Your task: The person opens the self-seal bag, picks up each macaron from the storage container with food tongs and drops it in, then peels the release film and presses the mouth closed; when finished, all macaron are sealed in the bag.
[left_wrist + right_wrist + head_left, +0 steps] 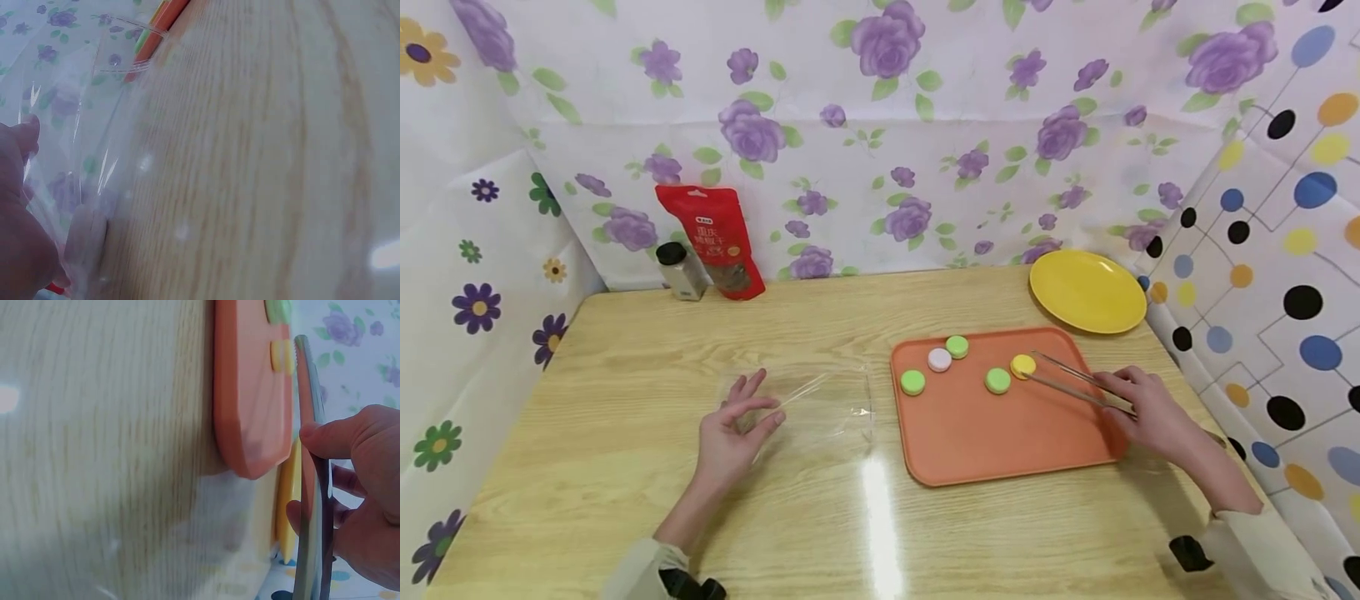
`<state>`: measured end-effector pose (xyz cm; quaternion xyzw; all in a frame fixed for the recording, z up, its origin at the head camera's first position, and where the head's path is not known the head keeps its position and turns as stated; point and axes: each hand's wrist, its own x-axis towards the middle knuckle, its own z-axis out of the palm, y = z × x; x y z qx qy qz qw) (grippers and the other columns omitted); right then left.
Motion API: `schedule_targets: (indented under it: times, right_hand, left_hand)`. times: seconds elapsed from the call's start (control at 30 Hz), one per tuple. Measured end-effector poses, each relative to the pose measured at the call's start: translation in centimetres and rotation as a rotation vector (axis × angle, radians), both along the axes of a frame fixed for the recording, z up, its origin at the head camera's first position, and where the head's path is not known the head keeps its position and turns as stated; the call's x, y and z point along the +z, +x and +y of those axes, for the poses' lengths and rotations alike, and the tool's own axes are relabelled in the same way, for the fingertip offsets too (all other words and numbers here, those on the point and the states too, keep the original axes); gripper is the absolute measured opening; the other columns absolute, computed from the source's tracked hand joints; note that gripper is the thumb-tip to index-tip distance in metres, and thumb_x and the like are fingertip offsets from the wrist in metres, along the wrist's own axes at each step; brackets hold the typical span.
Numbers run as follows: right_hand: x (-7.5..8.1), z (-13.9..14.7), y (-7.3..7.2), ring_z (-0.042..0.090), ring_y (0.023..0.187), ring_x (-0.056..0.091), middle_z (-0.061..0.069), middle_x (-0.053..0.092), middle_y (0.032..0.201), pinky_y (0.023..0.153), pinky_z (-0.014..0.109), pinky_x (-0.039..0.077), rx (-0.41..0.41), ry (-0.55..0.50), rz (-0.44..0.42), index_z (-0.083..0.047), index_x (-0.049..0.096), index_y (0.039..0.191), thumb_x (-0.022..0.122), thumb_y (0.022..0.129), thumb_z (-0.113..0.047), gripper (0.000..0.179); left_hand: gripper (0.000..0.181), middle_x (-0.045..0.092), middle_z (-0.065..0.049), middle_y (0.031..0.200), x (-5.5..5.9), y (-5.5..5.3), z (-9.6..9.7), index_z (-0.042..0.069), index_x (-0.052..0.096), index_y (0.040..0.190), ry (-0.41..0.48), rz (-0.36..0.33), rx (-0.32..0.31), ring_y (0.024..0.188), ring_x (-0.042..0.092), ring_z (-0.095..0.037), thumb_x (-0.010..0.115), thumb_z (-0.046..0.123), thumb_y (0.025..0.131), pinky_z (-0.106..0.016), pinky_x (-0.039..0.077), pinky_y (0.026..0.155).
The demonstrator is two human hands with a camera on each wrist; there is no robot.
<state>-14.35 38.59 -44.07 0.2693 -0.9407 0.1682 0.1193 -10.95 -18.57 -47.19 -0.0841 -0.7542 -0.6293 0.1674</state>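
Note:
My left hand (733, 433) pinches the edge of a clear plastic bag (827, 408) between thumb and fingers, and the bag stretches out over the wood. In the left wrist view a pale rounded shape (87, 240) shows through the film; I cannot tell what it is. My right hand (1150, 412) grips metal tongs (1075, 392). The tongs' tips stand apart around a yellow macaron (1022, 367) on the orange tray (985, 437); whether they touch it is unclear. Green macarons (997, 381) and a pale lilac macaron (939, 360) lie on the same tray.
A yellow plate (1088, 292) stands behind the tray at the right. At the back left of the table (625, 433) are a black-capped jar (682, 272) and a red pouch (718, 242). Patterned cloth walls close off the back and both sides.

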Motion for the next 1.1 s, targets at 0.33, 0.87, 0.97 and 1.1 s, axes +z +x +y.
schedule_targets:
  times: [0.33, 0.87, 0.97, 1.1]
  right_hand:
    - [-1.0, 0.8, 0.1, 0.033, 0.080, 0.053, 0.018, 0.057, 0.098, 0.067, 0.046, 0.042, -0.006, 0.020, -0.025, 0.011, 0.065, 0.118, 0.082, 0.073, 0.009, 0.047]
    - [-1.7, 0.4, -0.4, 0.032, 0.080, 0.053, 0.016, 0.058, 0.097, 0.070, 0.042, 0.037, 0.024, 0.008, 0.006, 0.010, 0.066, 0.117, 0.083, 0.072, 0.007, 0.049]
    - [-1.8, 0.2, -0.9, 0.029, 0.078, 0.052, 0.015, 0.058, 0.097, 0.068, 0.040, 0.035, 0.048, 0.001, 0.025, 0.011, 0.066, 0.117, 0.084, 0.070, 0.008, 0.050]
    - [-2.0, -0.1, -1.3, 0.028, 0.076, 0.051, 0.015, 0.058, 0.096, 0.068, 0.040, 0.035, 0.060, -0.007, 0.045, 0.011, 0.066, 0.117, 0.083, 0.070, 0.010, 0.050]
  left_hand:
    - [0.015, 0.054, -0.028, 0.136, -0.3, 0.0, -0.1, -0.008, 0.070, 0.088, 0.011, 0.019, -0.002, 0.140, 0.026, -0.055, 0.078, -0.015, 0.077, -0.073, 0.002, 0.111]
    - [0.015, 0.055, -0.025, 0.137, -0.2, -0.3, 0.0, -0.005, 0.072, 0.090, -0.011, 0.028, -0.007, 0.139, 0.029, -0.053, 0.078, -0.013, 0.078, -0.070, 0.009, 0.113]
    - [0.015, 0.055, -0.026, 0.137, -0.2, -0.4, 0.0, -0.005, 0.073, 0.090, -0.012, 0.028, -0.004, 0.138, 0.030, -0.054, 0.079, -0.013, 0.078, -0.070, 0.009, 0.113]
    - [0.015, 0.055, -0.026, 0.137, -0.1, -0.4, -0.1, -0.006, 0.072, 0.089, -0.011, 0.025, 0.004, 0.138, 0.030, -0.054, 0.079, -0.013, 0.078, -0.072, 0.007, 0.111]
